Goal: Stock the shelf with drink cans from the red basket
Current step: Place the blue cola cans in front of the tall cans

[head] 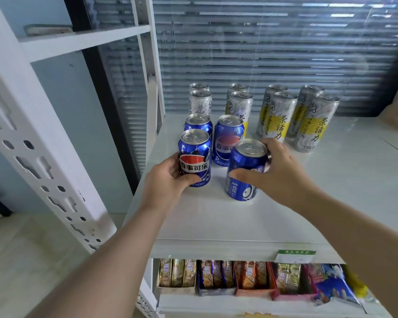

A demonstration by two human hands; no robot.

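The fingers of the left hand (168, 177) clasp the front-left blue can (195, 158) low on its side, thumb across the label, probably to square the logo forward; the fingers of the right hand (283, 171) wrap the tilted blue can (246, 169), fingertips over its far rim and thumb on the near wall, apparently settling it upright; just beyond both sets of fingers stand two more blue cans (228, 140), so the rows seem to fill back to front; farther past them, tall silver-and-yellow cans (283, 115) line the shelf (216, 221); the red basket is out of view.
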